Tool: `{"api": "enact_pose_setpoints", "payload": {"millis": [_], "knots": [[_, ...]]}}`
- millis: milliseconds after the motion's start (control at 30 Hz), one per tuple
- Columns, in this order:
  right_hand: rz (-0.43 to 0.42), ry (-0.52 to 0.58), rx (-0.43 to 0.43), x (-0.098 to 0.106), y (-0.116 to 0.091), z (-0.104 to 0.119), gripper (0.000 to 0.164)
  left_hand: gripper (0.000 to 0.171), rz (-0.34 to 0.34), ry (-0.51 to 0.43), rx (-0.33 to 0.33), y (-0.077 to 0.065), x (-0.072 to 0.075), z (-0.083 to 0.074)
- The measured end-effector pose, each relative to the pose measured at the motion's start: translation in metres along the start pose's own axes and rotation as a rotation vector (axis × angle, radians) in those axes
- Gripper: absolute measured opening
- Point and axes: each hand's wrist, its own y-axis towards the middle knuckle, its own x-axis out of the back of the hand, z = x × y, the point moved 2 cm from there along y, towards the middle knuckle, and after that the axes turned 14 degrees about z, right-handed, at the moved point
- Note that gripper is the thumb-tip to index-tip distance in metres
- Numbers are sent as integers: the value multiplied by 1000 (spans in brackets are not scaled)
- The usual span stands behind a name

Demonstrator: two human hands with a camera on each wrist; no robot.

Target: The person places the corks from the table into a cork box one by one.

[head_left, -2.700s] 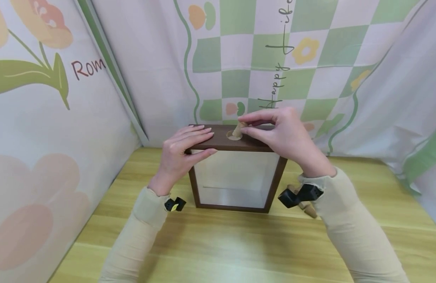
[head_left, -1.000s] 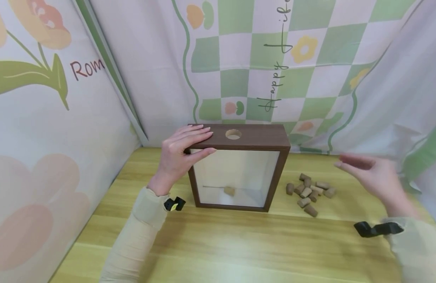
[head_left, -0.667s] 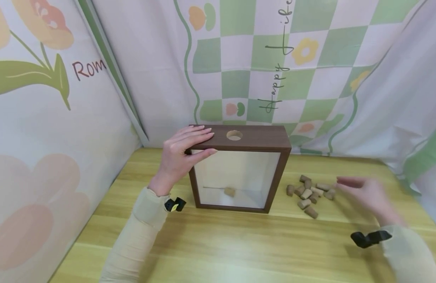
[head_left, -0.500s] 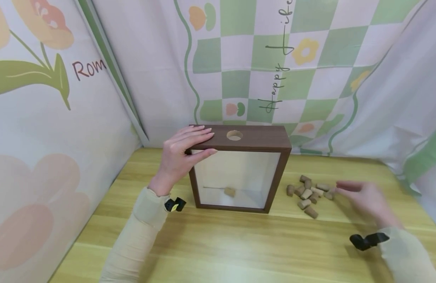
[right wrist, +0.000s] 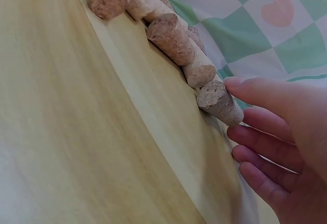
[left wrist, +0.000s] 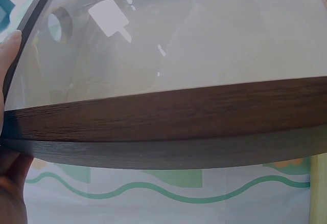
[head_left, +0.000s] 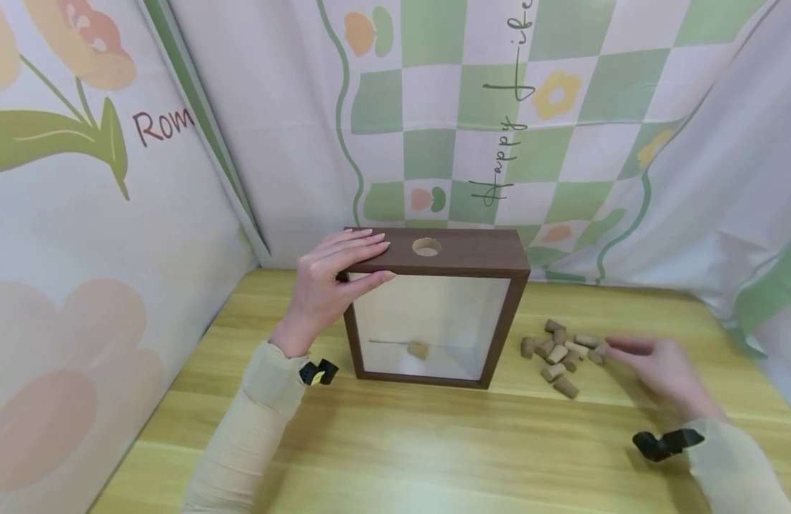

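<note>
A dark brown shadow box (head_left: 517, 307) with a clear front stands upright on the table, a round hole (head_left: 426, 247) in its top. One cork (head_left: 417, 350) lies inside on its floor. At the box's top left corner, my left hand (head_left: 321, 285) holds on, fingers laid over the top and thumb against the front. My right hand (head_left: 662, 368) is at the right side of a pile of corks (head_left: 556, 354). Its thumb and forefinger touch the outermost cork (right wrist: 217, 98), which lies on the table; the other fingers are spread and relaxed.
The wooden table (head_left: 395, 450) runs forward to a checked curtain (head_left: 498, 143) close behind the box. A printed white panel (head_left: 113, 285) borders the left side. Each wrist carries a small black camera (head_left: 667, 444).
My right hand has let a cork go through the hole, moved away right, and come down to the pile's right edge. The left hand has stayed on the box.
</note>
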Motion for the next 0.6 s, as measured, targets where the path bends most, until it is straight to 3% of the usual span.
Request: {"api": "enact_pose_setpoints", "payload": {"millis": [600], "knots": [[-4, 13, -2, -6, -4, 1, 68, 44, -11, -3, -2, 1, 0, -1]]}}
